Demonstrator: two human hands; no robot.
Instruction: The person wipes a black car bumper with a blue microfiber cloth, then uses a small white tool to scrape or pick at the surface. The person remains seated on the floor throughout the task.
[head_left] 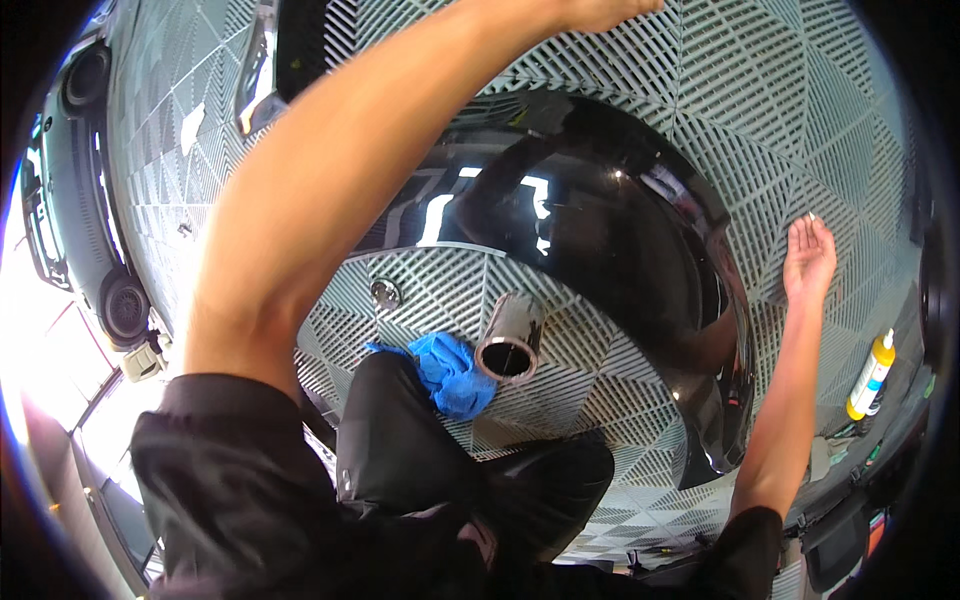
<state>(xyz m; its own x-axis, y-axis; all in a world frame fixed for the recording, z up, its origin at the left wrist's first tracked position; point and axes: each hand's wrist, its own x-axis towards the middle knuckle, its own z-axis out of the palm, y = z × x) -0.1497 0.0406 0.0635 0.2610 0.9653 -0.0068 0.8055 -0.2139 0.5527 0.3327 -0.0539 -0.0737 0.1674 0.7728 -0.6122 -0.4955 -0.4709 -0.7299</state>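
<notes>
A glossy black curved car body panel, like a fender (590, 215), lies on the floor in front of me, its arch curving round to the right. My left hand (605, 12) reaches past its far side, cut by the upper edge of the picture. Its fingers look closed; what they hold, if anything, is out of sight. My right hand (810, 262) is beyond the panel's right end, palm up, fingers curled together. A tiny white spot shows at its fingertips, too small to name. Neither hand visibly touches the panel.
Between my knees and the panel are a chrome exhaust tip (512, 335), a blue cloth (455, 375) and a small round metal part (385, 293). A yellow bottle (871, 378) is at right. A parked car (85, 190) stands far left. Grey grid tiles (760, 120) cover the floor.
</notes>
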